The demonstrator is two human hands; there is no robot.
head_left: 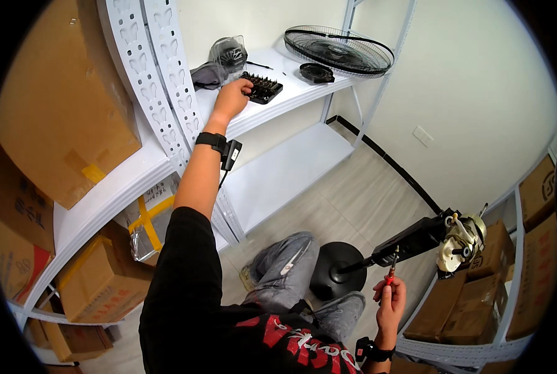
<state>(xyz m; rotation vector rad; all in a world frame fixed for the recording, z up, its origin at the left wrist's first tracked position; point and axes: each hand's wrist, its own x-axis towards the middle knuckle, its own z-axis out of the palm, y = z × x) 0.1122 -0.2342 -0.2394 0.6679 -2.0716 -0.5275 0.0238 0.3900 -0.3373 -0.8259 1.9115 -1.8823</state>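
Observation:
My left hand (232,98) reaches up onto the white shelf (303,90) and touches the near end of a black tray of screwdriver bits (263,86); whether its fingers hold a bit is hidden. My right hand (391,302) is low at the right, shut on a small red-handled screwdriver (392,268) pointing upward. Just above it leans a stripped standing fan: black round base (336,268), black column (409,240) and bare cream motor head (462,240).
On the shelf lie a round wire fan grille (339,50), a black ring part (316,72), a bagged fan part (228,53) and a grey cloth (207,76). Cardboard boxes (60,106) fill the racks left and right. My knees (291,262) are over the wood floor.

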